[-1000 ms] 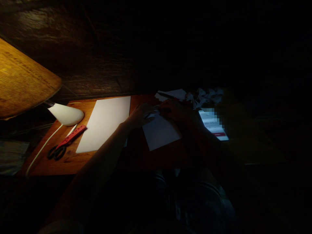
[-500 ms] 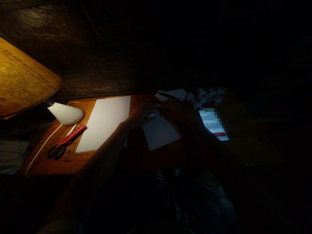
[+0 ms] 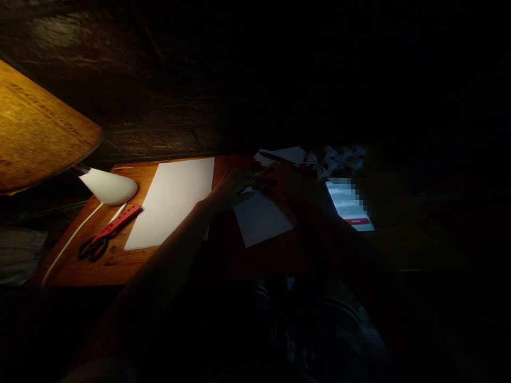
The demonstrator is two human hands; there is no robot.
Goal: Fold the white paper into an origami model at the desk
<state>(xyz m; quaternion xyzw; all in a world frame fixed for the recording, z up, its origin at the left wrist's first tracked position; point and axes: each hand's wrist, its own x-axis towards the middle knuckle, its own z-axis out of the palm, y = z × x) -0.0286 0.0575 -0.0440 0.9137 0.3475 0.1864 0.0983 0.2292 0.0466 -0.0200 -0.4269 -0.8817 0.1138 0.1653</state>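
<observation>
Over wood desk (image 3: 120, 271), small white sheet (image 3: 261, 219) lies angled betw. hands, near desk's front edge. L hand (image 3: 231, 190): fingers curled, appear closed on sheet's top edge. R hand (image 3: 285, 182) on same edge, in shadow; finger state can't tell. L of sheet: narrow wood gap, then large white sheet (image 3: 171, 202); further L, red ruler (image 3: 120, 221), black-handled scissors (image 3: 92, 248), white lamp head (image 3: 108, 187). R of sheet: lit phone (image 3: 349, 205). Beyond sheet: crumpled paper (image 3: 337, 159), dark pen (image 3: 275, 156).
</observation>
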